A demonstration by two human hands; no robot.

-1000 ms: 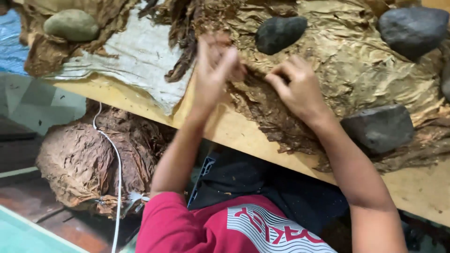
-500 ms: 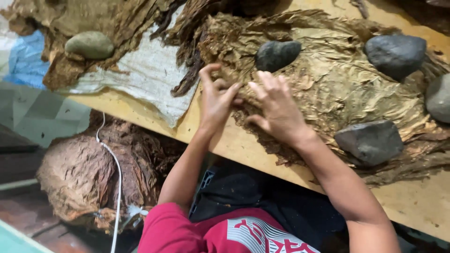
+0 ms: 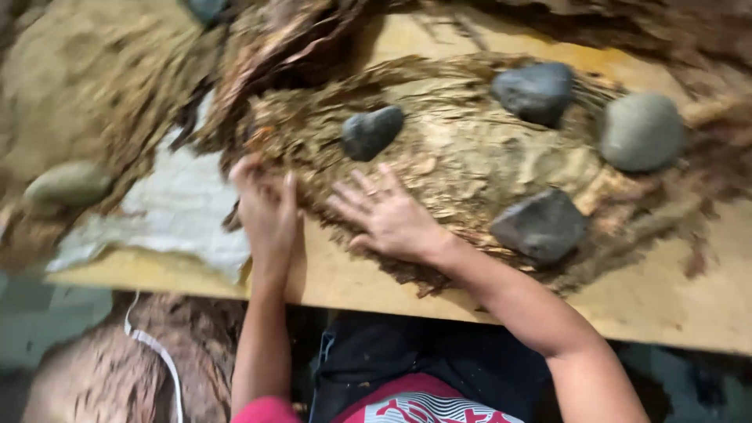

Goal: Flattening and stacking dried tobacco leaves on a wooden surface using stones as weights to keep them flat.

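Hands (image 3: 266, 207) flat on dried leaf pile (image 3: 486, 157), grip open, stones (image 3: 372, 131) beyond

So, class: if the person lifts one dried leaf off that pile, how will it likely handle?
The dried leaf pile looks thin and crinkled, so a leaf is probably light and floppy. Crumbs along the board suggest it is brittle. Stones weigh it down, so it likely shifts easily.

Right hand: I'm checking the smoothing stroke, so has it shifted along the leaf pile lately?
Yes. The right hand slid left, from beside the lower stone to below the small dark stone.
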